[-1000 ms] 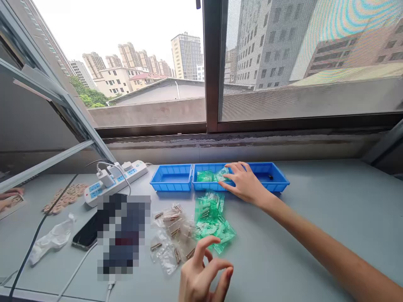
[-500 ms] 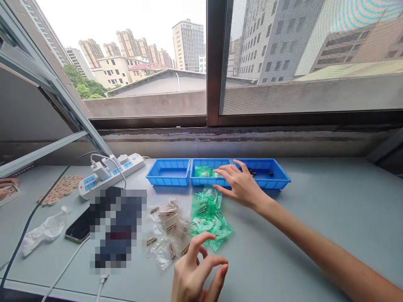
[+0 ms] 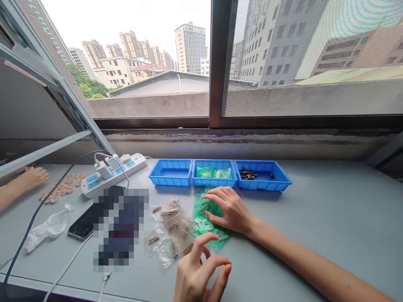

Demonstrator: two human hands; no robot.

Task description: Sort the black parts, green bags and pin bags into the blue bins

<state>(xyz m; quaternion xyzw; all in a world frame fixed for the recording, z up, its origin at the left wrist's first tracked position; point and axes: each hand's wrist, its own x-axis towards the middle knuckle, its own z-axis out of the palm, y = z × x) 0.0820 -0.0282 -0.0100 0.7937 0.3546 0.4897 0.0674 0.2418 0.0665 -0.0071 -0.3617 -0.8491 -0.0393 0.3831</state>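
Observation:
My right hand (image 3: 231, 209) is over the pile of green plastic packets (image 3: 210, 224), palm down. Its thumb and fingers are apart, and the fingertips are at the upper packets; nothing is seen gripped. In front of the pile is my left hand (image 3: 201, 270), thumb and index fingertip pinched together and another finger raised. What the pinch holds, if anything, I cannot make out. Left of the green pile lie clear plastic bags (image 3: 171, 226) with brownish, screw-like metal pieces inside. Behind them, the middle blue bin (image 3: 214, 181) contains green packets.
Beside the middle bin stand a left blue bin (image 3: 170, 181) and a right blue bin (image 3: 267, 184) with small dark parts. Leftward are a power strip (image 3: 116, 172), a phone (image 3: 83, 222), cables, crumpled white plastic (image 3: 48, 228), small tan pieces (image 3: 64, 188) and another person's hand (image 3: 36, 178).
My right hand has come down from the middle bin's front edge to the green pile. My left hand keeps its pinch. At the far left, another person's hand has moved further into view.

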